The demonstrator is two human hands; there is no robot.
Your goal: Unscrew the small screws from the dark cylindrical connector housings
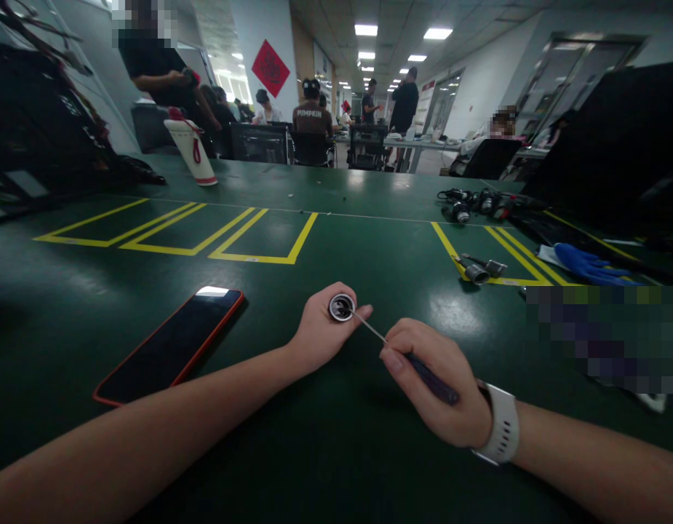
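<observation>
While a green counter (336, 458) fills the lower frame, the right hand (446, 356) grips a thin-shafted tool (433, 381) right of centre, long axis slanting up-left, and the left hand (321, 331) grips a small cylinder (341, 308) at centre, open end toward the viewer. Probing inside seems in hand, calling next for steady alignment.

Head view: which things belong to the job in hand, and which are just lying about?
In use: round metal part, in the left hand; thin tool, in the right hand, its tip at the part's opening.

Apparently lying about: phone; bottle; blue glove; loose metal parts, though these may be related.
</observation>
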